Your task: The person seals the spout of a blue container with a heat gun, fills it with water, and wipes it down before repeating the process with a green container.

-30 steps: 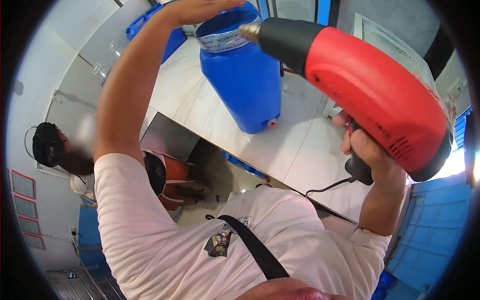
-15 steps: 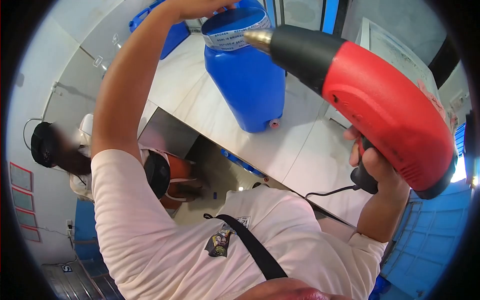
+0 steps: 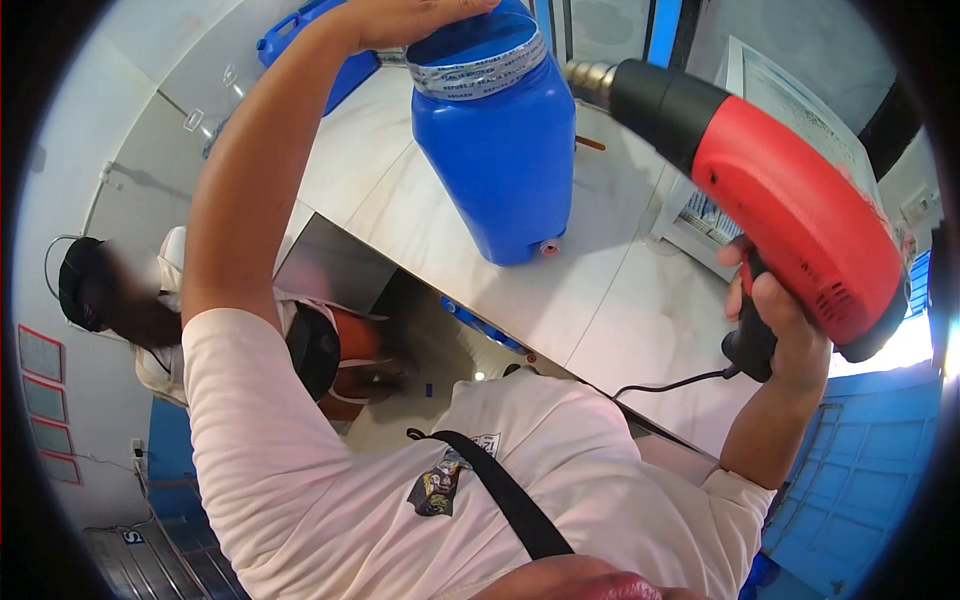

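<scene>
My right hand [image 3: 785, 325] is closed around the black handle of a red and black heat gun [image 3: 790, 210], its fingers near the trigger. The metal nozzle points left toward the neck of a blue plastic water container [image 3: 495, 165], a little to the right of it. Around that neck runs a printed shrink seal band [image 3: 480, 68] with "refuse if seal is broken" lettering. My left hand [image 3: 425, 18] lies over the container's top with fingers stretched out; the frame's upper edge cuts part of it off. The container stands upright on a white marbled counter [image 3: 610, 250].
Another blue container [image 3: 350, 75] stands at the back left of the counter. The heat gun's cord [image 3: 670, 387] crosses the near edge. A person in a black cap [image 3: 85, 285] is at the left. A white-framed panel [image 3: 790, 120] stands at the right.
The heat gun has moved right, so its nozzle is now beside the neck instead of in front of the seal band. My left hand has slid right over the container's top, fingers straighter.
</scene>
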`<state>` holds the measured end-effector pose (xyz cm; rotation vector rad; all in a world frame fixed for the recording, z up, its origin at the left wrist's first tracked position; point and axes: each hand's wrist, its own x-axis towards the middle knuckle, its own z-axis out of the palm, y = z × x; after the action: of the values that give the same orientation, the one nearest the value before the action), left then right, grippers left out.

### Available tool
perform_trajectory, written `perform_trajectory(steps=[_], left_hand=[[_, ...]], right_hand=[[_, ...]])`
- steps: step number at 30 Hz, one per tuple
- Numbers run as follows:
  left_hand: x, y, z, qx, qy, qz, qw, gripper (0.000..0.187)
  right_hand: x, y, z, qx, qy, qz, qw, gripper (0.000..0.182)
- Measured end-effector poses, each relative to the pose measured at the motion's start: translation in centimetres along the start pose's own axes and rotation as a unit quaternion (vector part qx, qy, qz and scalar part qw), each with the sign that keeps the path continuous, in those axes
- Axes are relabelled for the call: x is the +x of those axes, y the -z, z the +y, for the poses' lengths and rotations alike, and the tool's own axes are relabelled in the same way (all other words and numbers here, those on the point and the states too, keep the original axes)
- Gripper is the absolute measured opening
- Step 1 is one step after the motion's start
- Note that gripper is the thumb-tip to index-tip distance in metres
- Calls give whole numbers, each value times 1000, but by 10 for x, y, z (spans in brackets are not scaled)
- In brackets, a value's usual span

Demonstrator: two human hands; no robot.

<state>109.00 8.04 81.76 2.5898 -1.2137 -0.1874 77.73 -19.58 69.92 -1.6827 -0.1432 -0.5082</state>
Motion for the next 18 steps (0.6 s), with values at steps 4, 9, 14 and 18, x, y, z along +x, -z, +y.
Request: perform_trajectory(steps=[4,9,14,18], left_hand=[[5,-2,1,2,-9,-1,1000,64],[3,0,13,-14,2,-8,1000,61],[12,-2,8,20,-32,-9,999,60],[3,6,0,-10,50,-14,999,61]], right_hand=[[-3,-4,7,10,9,-45,999,23],[-1,5,13,73,-2,-70,995,22],[-5,-15,-3,-77,-23,-22,996,31],[-6,8,4,12,-8,-31,999,23]])
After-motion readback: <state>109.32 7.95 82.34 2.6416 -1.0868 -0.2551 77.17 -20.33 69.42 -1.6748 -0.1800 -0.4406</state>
